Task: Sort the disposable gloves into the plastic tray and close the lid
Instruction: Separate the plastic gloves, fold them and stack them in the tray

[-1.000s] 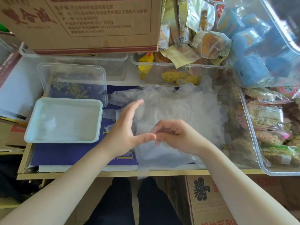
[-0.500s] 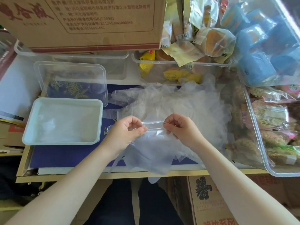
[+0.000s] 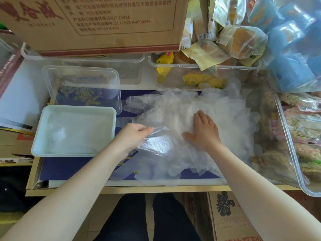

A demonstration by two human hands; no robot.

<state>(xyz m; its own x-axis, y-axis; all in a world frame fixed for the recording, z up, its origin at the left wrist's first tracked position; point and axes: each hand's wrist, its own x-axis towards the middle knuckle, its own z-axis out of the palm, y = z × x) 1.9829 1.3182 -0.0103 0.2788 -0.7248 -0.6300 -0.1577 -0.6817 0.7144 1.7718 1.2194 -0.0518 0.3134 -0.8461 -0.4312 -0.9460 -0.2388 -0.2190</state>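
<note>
The bench [image 3: 121, 189] carries a dark blue cloth [image 3: 69, 168], with snack bins and a cardboard box [image 3: 97, 23] crowding behind. The pale tray [image 3: 37, 145] sits at left, its clear lid [image 3: 83, 84] just beyond. The gloves [image 3: 199, 119] lie heaped at centre. Half a second ago both hands pinched one glove; now the left hand [image 3: 133, 136] alone pinches its edge (fingers curled), while the right hand [image 3: 203, 131] presses flat on the heap.

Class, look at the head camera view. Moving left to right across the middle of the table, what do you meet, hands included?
White tray → left hand, pinching one clear glove → right hand, flat on the glove pile → clear bin of snack packets.
</note>
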